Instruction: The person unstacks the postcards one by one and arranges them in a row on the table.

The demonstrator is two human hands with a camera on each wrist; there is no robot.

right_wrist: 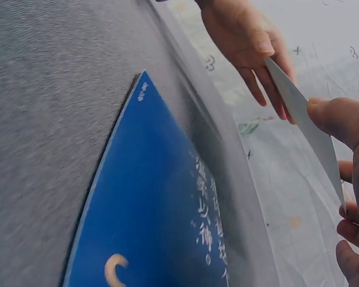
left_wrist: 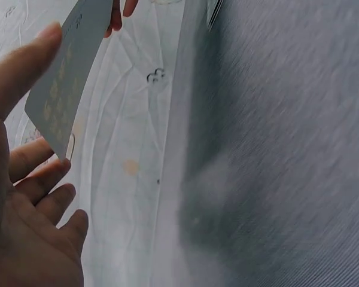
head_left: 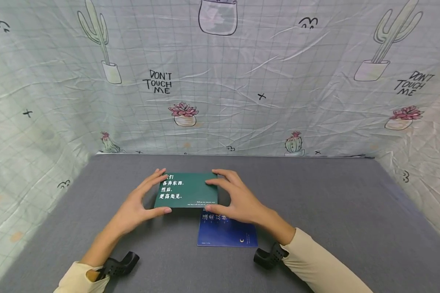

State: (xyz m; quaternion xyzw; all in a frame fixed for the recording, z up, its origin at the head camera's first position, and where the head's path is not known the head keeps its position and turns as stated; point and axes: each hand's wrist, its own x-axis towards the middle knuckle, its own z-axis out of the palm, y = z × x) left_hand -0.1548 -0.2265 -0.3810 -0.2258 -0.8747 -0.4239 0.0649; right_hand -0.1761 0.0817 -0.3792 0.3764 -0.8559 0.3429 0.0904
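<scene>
Between both hands a green postcard (head_left: 190,189) with white lettering is held up over the table, one end toward each hand. My left hand (head_left: 132,207) pinches its left end, thumb at the near edge and fingers at the far edge. At the right end, my right hand (head_left: 242,199) grips it the same way. The left wrist view catches the card's underside (left_wrist: 69,72), pale grey with faint yellowish marks. A blue card (head_left: 227,235) with white writing and a small moon lies flat on the table, its far part hidden under the green card and right hand.
A grey cloth-covered table (head_left: 315,203) spreads out below. Pale fabric walls (head_left: 227,73) printed with cacti and words stand behind it and at both sides. Each wrist wears a black device (head_left: 119,266) near a cream sleeve (head_left: 315,260).
</scene>
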